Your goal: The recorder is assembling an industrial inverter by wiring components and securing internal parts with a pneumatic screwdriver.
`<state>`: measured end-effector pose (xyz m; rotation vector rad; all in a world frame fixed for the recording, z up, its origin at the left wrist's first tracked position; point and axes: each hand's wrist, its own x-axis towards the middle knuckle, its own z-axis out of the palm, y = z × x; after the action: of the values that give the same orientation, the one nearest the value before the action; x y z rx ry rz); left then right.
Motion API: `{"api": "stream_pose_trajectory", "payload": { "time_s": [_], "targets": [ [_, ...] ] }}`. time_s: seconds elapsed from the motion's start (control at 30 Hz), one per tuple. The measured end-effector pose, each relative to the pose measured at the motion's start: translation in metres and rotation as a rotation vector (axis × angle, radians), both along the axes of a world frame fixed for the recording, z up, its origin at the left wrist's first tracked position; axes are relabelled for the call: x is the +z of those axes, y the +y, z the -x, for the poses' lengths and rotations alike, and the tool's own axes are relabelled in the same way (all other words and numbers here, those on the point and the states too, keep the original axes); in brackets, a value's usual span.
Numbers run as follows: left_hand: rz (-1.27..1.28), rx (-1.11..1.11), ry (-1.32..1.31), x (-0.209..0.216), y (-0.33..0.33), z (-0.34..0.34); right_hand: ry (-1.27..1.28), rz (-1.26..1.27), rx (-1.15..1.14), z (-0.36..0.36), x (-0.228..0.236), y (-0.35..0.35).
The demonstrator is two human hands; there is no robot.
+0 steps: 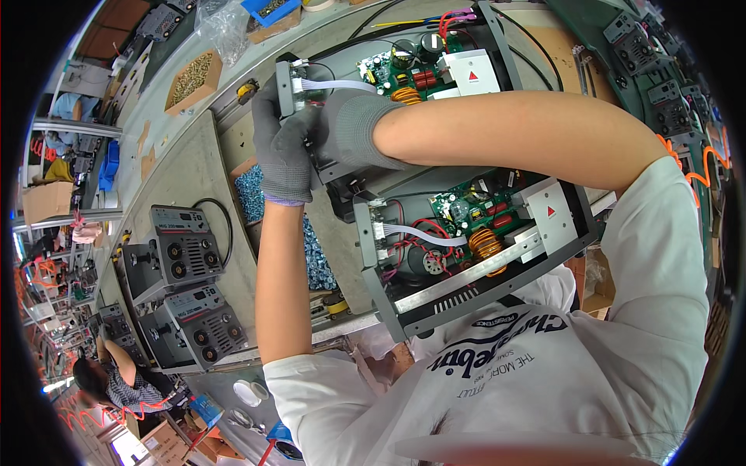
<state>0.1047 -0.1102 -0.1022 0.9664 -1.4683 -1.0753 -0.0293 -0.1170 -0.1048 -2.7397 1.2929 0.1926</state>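
Grey knit gloves cover both hands, which meet at the dark front panel (286, 87) of the far opened welder (388, 97). My left hand (281, 147) is closed against that panel, its fingers along the outer face. From the right, my right forearm reaches across the welder, and my right hand (350, 128) bends in beside the left one. Its fingertips are closed and partly hidden, so anything small between them cannot be made out. A white ribbon cable (338, 85) runs from the panel to the green circuit board (377, 70). Nearer me sits a second opened welder (474, 241), showing a copper coil (486, 247).
Blue-grey small parts fill a bin (318, 256) below my left wrist. Two closed-front welders (183, 252) (198, 326) stand at left. A cardboard tray of brass-coloured parts (194, 81) lies farther back. Orange coiled hoses (703, 167) hang at right. Another person (124, 380) works at lower left.
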Motion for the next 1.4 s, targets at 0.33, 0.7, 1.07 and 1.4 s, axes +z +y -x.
{"api": "stream_pose_trajectory", "payload": {
  "time_s": [0.33, 0.7, 1.07, 1.4],
  "targets": [
    [0.037, 0.024, -0.030, -0.001, -0.003, -0.001, -0.339, -0.164, -0.345, 0.008, 0.034, 0.029],
    [-0.030, -0.022, 0.072, 0.005, 0.007, 0.000, -0.402, -0.171, -0.367, 0.010, 0.038, 0.040],
    [-0.027, -0.031, 0.108, 0.008, 0.012, 0.004, -0.386, -0.241, -0.225, 0.017, 0.035, 0.032],
    [-0.022, 0.008, 0.055, 0.005, 0.012, 0.002, -0.407, -0.178, -0.358, 0.012, 0.043, 0.046]
  ]
}}
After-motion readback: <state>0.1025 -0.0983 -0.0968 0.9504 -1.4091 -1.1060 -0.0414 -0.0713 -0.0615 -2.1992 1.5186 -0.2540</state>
